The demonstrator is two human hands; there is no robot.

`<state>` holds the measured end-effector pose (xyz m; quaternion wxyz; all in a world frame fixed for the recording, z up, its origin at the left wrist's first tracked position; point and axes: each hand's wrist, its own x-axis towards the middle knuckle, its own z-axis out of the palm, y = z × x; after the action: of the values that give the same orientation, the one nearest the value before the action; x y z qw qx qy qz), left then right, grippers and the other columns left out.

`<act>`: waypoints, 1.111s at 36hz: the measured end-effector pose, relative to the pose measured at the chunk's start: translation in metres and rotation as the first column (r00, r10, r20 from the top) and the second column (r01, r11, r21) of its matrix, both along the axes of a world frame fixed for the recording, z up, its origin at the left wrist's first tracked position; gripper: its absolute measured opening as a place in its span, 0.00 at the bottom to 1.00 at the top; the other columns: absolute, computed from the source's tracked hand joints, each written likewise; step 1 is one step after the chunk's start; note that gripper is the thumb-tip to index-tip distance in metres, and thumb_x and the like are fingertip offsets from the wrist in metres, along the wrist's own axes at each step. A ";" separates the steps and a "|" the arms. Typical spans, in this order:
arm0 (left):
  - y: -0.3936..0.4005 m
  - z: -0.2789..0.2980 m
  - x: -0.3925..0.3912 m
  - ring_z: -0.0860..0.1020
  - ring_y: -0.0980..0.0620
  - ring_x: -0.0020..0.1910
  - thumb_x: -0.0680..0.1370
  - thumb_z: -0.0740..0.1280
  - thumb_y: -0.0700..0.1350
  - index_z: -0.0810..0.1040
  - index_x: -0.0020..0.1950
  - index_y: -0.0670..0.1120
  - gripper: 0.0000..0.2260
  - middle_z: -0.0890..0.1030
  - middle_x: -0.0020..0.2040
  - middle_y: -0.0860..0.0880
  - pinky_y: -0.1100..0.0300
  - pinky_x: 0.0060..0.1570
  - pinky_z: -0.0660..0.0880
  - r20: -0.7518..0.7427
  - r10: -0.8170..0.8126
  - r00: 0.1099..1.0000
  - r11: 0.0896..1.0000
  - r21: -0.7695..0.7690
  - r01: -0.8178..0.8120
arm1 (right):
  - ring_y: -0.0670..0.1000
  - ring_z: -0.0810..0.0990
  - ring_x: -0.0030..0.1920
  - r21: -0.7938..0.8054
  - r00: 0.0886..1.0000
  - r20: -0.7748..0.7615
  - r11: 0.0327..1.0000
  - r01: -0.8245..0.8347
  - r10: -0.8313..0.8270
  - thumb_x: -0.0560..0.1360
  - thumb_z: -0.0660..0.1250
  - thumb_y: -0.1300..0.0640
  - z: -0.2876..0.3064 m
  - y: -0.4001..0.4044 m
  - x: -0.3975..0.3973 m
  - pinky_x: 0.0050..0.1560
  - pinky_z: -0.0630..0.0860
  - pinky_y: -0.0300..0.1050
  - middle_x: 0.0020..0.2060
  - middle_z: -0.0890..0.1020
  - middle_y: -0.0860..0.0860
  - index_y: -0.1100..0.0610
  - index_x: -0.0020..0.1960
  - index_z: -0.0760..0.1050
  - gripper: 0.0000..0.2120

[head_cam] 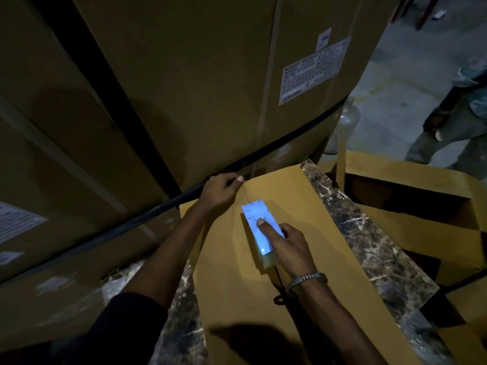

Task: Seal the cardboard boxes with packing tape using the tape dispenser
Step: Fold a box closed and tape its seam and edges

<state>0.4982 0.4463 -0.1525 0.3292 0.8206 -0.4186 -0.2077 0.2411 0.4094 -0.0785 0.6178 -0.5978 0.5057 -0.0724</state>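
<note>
You are mid-run: your right hand (290, 248) grips the tape dispenser (259, 230) on the cardboard box (237, 285) atop the worktop (369, 219), while your left hand (220, 189) pinches the far edge. Next, draw it steadily along the seam.

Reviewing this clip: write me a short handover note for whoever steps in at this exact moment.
Left hand: curled fingers pinch at the far end of the box seam, probably the tape end.
Right hand: grips the tape dispenser, forefinger on top, on the seam near the far end.
Done: flaps closed.
Left: draw the dispenser along the seam toward you, cut, press down. Open boxes wait on the right.
</note>
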 end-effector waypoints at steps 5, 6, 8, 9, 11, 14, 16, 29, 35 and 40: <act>0.007 -0.009 0.005 0.82 0.55 0.54 0.84 0.53 0.69 0.82 0.66 0.59 0.24 0.86 0.56 0.57 0.46 0.58 0.80 0.034 -0.055 0.998 0.993 0.106 0.051 | 0.48 0.83 0.36 -0.057 0.995 -0.083 0.996 -0.064 0.059 0.72 0.73 0.34 0.003 0.000 0.005 0.37 0.75 0.42 0.36 0.85 0.48 0.59 0.43 0.81 0.26; 0.006 -0.008 0.003 0.82 0.55 0.54 0.83 0.53 0.70 0.83 0.65 0.59 0.25 0.86 0.55 0.58 0.47 0.57 0.80 0.036 -0.042 0.998 0.994 0.104 0.038 | 0.50 0.84 0.39 -0.068 0.993 -0.097 0.995 -0.071 0.064 0.73 0.73 0.34 0.004 -0.001 0.007 0.38 0.75 0.43 0.38 0.86 0.49 0.59 0.44 0.82 0.26; 0.003 -0.006 0.000 0.83 0.57 0.51 0.83 0.56 0.70 0.85 0.61 0.59 0.24 0.86 0.52 0.58 0.49 0.55 0.80 0.049 -0.009 0.999 0.997 0.082 0.005 | 0.53 0.84 0.40 -0.096 0.989 -0.130 0.992 -0.085 0.072 0.74 0.72 0.35 0.008 -0.002 0.010 0.37 0.73 0.44 0.37 0.85 0.51 0.59 0.40 0.80 0.25; 0.002 -0.005 -0.002 0.83 0.58 0.49 0.83 0.58 0.69 0.86 0.60 0.58 0.23 0.87 0.50 0.59 0.51 0.52 0.81 0.075 0.018 0.997 0.998 0.064 -0.023 | 0.54 0.82 0.40 -0.113 0.986 -0.146 0.989 -0.092 0.075 0.74 0.71 0.35 0.009 -0.002 0.011 0.35 0.72 0.44 0.36 0.83 0.51 0.57 0.37 0.77 0.24; 0.001 -0.006 -0.008 0.82 0.59 0.45 0.83 0.60 0.68 0.88 0.58 0.57 0.22 0.87 0.46 0.59 0.54 0.46 0.81 0.153 0.074 0.985 0.997 0.013 -0.077 | 0.53 0.80 0.38 -0.139 0.981 -0.177 0.985 -0.104 0.078 0.75 0.70 0.36 0.013 -0.001 0.013 0.34 0.69 0.45 0.34 0.80 0.49 0.54 0.34 0.73 0.24; 0.001 -0.006 -0.013 0.82 0.58 0.41 0.82 0.60 0.68 0.88 0.57 0.58 0.22 0.86 0.41 0.58 0.56 0.41 0.80 0.204 0.142 0.969 0.990 -0.025 -0.140 | 0.53 0.79 0.39 -0.158 0.975 -0.201 0.979 -0.127 0.094 0.75 0.68 0.35 0.012 0.002 0.014 0.34 0.68 0.45 0.36 0.79 0.49 0.52 0.34 0.71 0.23; 0.000 -0.005 -0.015 0.83 0.56 0.41 0.82 0.61 0.68 0.88 0.57 0.58 0.22 0.87 0.42 0.57 0.57 0.40 0.78 0.218 0.159 0.963 0.987 -0.025 -0.157 | 0.54 0.80 0.40 -0.172 0.975 -0.200 0.976 -0.132 0.097 0.76 0.67 0.35 0.010 0.004 0.011 0.36 0.69 0.45 0.37 0.79 0.49 0.52 0.36 0.71 0.22; 0.002 0.001 -0.023 0.83 0.55 0.43 0.82 0.60 0.68 0.87 0.61 0.56 0.23 0.88 0.46 0.55 0.53 0.46 0.82 0.244 0.205 0.948 0.977 0.004 -0.213 | 0.44 0.81 0.34 -0.094 0.948 -0.263 0.973 -0.210 0.179 0.76 0.68 0.34 0.030 0.031 -0.083 0.35 0.74 0.39 0.34 0.83 0.46 0.54 0.41 0.79 0.22; 0.001 0.001 -0.027 0.81 0.54 0.39 0.84 0.58 0.66 0.85 0.63 0.55 0.23 0.85 0.40 0.55 0.56 0.42 0.79 0.307 0.203 0.930 0.974 0.032 -0.223 | 0.43 0.84 0.36 -0.038 0.951 -0.281 0.989 -0.145 0.129 0.76 0.68 0.33 0.031 0.054 -0.128 0.41 0.80 0.42 0.36 0.85 0.44 0.53 0.44 0.83 0.22; 0.002 0.000 -0.035 0.82 0.48 0.45 0.87 0.51 0.62 0.83 0.60 0.52 0.24 0.84 0.47 0.50 0.51 0.45 0.79 0.461 0.086 0.883 0.991 0.051 -0.123 | 0.46 0.83 0.34 -0.045 0.957 -0.269 0.991 -0.123 0.107 0.75 0.68 0.31 0.019 0.053 -0.117 0.38 0.76 0.42 0.33 0.84 0.47 0.54 0.39 0.79 0.25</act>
<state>0.4631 0.4486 -0.1524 0.1996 0.8800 -0.4309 -0.0068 0.1245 0.4628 -0.0590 0.5289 -0.6493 0.5458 0.0290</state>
